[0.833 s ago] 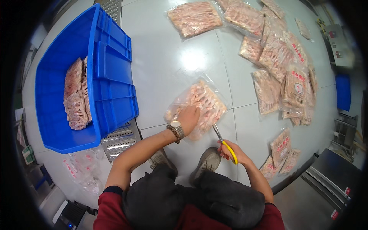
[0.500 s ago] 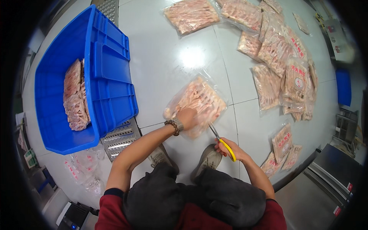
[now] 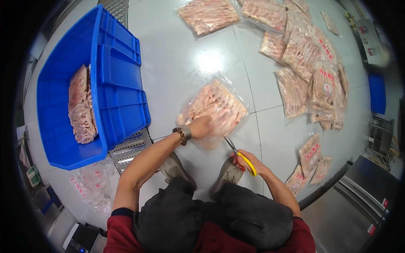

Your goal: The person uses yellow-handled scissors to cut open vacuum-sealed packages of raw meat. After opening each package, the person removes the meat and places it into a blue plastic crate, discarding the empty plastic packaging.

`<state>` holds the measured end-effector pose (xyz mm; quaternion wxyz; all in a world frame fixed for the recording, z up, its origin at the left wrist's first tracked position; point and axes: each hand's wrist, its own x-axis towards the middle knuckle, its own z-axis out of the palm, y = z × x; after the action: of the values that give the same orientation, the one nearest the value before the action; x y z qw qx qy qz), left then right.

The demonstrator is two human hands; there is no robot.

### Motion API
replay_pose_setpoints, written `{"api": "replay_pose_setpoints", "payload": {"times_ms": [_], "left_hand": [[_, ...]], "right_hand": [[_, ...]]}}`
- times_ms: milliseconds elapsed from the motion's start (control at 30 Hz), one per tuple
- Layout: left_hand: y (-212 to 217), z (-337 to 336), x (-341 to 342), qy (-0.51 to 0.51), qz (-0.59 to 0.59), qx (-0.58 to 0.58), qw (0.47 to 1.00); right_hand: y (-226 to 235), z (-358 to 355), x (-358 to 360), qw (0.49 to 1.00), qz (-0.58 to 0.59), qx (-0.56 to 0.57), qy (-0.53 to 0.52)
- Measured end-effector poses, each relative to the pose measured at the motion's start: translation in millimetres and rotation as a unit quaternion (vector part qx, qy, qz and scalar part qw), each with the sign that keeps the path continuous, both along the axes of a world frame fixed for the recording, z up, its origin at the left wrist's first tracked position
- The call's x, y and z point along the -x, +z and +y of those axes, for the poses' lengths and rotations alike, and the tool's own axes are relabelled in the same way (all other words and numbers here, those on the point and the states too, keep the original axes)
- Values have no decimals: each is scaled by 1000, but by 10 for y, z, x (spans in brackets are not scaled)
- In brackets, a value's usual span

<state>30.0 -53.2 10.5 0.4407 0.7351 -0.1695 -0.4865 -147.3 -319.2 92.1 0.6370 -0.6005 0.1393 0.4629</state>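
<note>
While the left hand presses the bag, right-hand fingers grip scissors pointing up-left toward it.

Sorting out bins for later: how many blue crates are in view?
1: the blue crate stands on the floor at the person's left, with meat inside. A smaller blue thing at the far right is too unclear to count.

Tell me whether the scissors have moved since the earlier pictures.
Cannot tell: the scissors sit by the meat bag's near edge as before; the head camera shifted.
</note>
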Motion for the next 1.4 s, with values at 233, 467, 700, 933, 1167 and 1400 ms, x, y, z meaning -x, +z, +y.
{"api": "replay_pose_setpoints", "payload": {"times_ms": [233,467,700,933,1167,1400], "left_hand": [[242,32,-280,-71,-42,-44,996],[51,64,-119,-32,-58,-7,998],[170,17,146,-26,-136,-26,990],[397,24,295,-5,-227,-9,974],[1286,-48,255,68,-336,132,930],[2451,19,165,111,-227,263,931]], "right_hand": [[33,82,-295,982,-134,122,56],[-137,381,-779,983,-141,114,-42],[-225,146,-997,910,-236,288,-182],[-229,63,-663,778,-330,528,86],[-60,553,-917,653,-644,387,98],[21,384,-1380,750,-608,258,-32]]}}
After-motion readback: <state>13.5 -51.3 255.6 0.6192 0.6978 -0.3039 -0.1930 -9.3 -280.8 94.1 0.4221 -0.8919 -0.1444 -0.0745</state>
